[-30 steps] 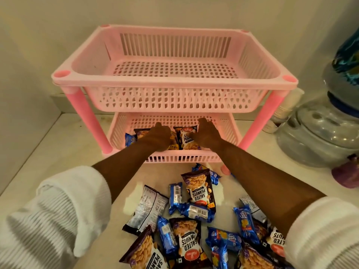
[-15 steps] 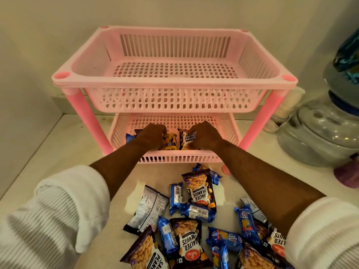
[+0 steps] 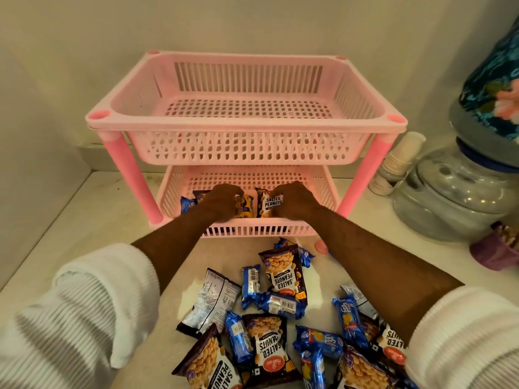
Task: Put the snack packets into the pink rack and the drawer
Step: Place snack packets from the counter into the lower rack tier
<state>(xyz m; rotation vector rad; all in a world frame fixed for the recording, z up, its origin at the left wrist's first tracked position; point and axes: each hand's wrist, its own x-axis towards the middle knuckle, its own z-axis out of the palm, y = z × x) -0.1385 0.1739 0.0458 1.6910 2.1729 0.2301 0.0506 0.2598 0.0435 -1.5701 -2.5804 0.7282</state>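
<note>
Our left hand (image 3: 222, 202) pinched the yellow packet (image 3: 243, 206), our right hand (image 3: 292, 202) the salted peanuts packet (image 3: 269, 204); both packets, stood upright between our fingers, could topple on release.

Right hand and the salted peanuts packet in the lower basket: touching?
Touching. The head view shows the right hand with fingers curled over the salted peanuts packet standing in the lower basket, no gap between them.

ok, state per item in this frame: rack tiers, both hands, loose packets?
top tier: empty
bottom tier: several packets standing at front
left hand: grips yellow packet
right hand: grips peanut packet
loose packets: piled on counter
</note>
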